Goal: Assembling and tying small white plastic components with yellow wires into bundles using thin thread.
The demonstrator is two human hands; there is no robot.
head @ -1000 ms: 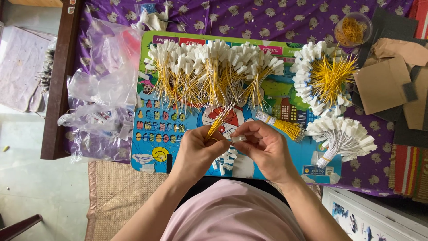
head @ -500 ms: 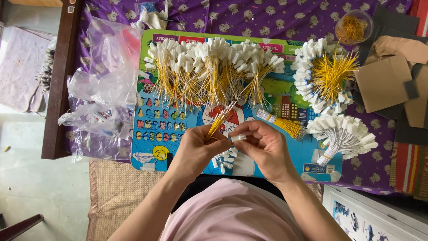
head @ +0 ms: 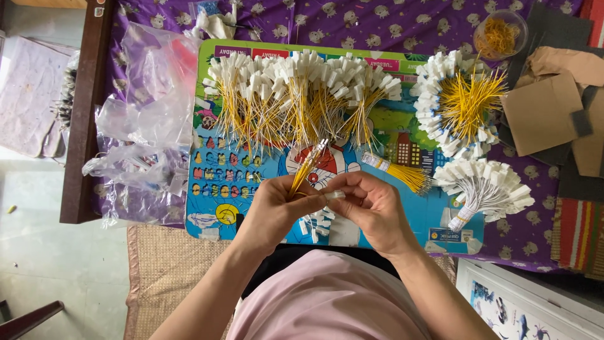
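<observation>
My left hand point(head: 274, 211) grips a small bundle of yellow wires point(head: 306, 169) that points up and away over the colourful cartoon board point(head: 251, 176). My right hand point(head: 371, 208) pinches a small white connector point(head: 335, 195) right next to the left fingers. A few loose white connectors point(head: 318, 223) lie on the board just below the hands. Beyond the hands, a long row of yellow wires with white connector ends point(head: 296, 94) is spread across the board.
A round fan of wired connectors point(head: 456, 101) and a white-wire bundle point(head: 484, 189) lie at the right, a tied yellow bundle point(head: 402, 173) between. Clear plastic bags point(head: 148, 119) lie left. Cardboard pieces point(head: 553, 107) and a small bowl point(head: 500, 31) are at far right.
Both hands stay in the same spot above the board; the fingers have shifted slightly around the wire bundle and connector.
</observation>
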